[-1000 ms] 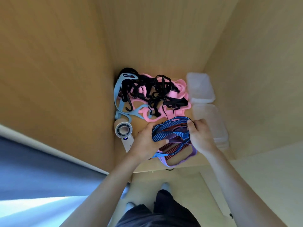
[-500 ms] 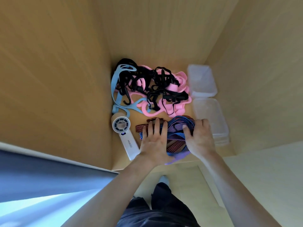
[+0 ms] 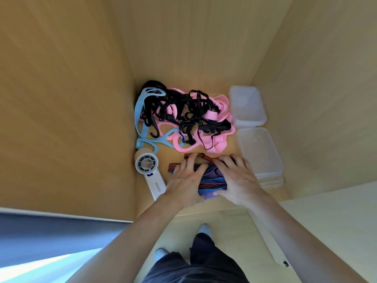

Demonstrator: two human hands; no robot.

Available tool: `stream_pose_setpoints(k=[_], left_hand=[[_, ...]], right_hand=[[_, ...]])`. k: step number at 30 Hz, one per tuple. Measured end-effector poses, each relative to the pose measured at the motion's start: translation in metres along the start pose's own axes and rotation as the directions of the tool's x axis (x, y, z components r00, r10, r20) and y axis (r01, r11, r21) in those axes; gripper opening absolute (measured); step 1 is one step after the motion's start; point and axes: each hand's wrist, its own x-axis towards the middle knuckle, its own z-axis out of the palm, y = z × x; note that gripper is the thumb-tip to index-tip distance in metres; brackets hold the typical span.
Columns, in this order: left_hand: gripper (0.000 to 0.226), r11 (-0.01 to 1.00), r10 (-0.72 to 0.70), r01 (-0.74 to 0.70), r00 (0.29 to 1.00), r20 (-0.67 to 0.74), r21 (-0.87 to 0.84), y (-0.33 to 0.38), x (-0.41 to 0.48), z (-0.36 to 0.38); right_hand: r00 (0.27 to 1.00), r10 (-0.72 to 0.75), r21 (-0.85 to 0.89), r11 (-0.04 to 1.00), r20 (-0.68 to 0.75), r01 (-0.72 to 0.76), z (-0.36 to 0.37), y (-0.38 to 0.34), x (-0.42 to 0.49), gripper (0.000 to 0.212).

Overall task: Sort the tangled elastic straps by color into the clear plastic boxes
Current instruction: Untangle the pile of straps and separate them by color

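Observation:
A bundle of blue, purple and red striped straps lies flat on the wooden shelf near its front edge. My left hand presses on its left side with straight fingers. My right hand lies flat on its right side. Behind them sits a tangle of pink straps, black straps and a light blue strap. Two clear plastic boxes stand at the right: the far box and the near box, which sits on a stack.
A white handheld fan lies left of the striped bundle. Wooden walls close in the shelf on the left, back and right. The shelf's front edge runs just below my wrists.
A second ago both hands held the striped bundle lifted and gripped. They have laid it down on the shelf and now press it flat with straight fingers.

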Motion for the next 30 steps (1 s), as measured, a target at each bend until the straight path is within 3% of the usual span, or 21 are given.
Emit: stream_pose_setpoints(k=[5, 9, 12, 19, 24, 30], left_hand=[[0.093, 0.999, 0.027, -0.027, 0.999, 0.018, 0.022, 0.000, -0.001, 0.001], [0.083, 0.994, 0.076, -0.072, 0.996, -0.046, 0.082, 0.000, -0.003, 0.004], [0.085, 0.998, 0.065, -0.065, 0.998, 0.007, 0.027, -0.001, 0.001, 0.002], [0.086, 1.000, -0.015, 0.016, 0.999, 0.044, -0.022, 0.000, 0.000, -0.002], [0.101, 0.998, -0.061, 0.062, 0.997, 0.045, -0.020, 0.001, -0.002, -0.001], [0.100, 0.996, -0.086, 0.085, 0.994, 0.067, 0.013, 0.008, -0.005, -0.005]], right_hand=[[0.999, 0.042, -0.046, 0.998, -0.022, -0.043, 0.010, -0.005, -0.011, 0.078], [0.995, 0.085, -0.025, 0.996, -0.057, -0.087, 0.012, -0.013, -0.016, 0.074], [0.994, 0.093, -0.008, 0.996, -0.055, -0.094, 0.014, -0.016, -0.016, 0.075], [0.992, -0.013, -0.036, 0.999, 0.129, 0.018, 0.003, -0.005, 0.006, 0.067], [0.989, -0.062, -0.039, 0.997, 0.133, 0.068, 0.001, -0.003, 0.009, 0.068], [0.982, -0.106, 0.133, 0.987, 0.158, 0.085, -0.012, 0.007, 0.006, 0.086]])
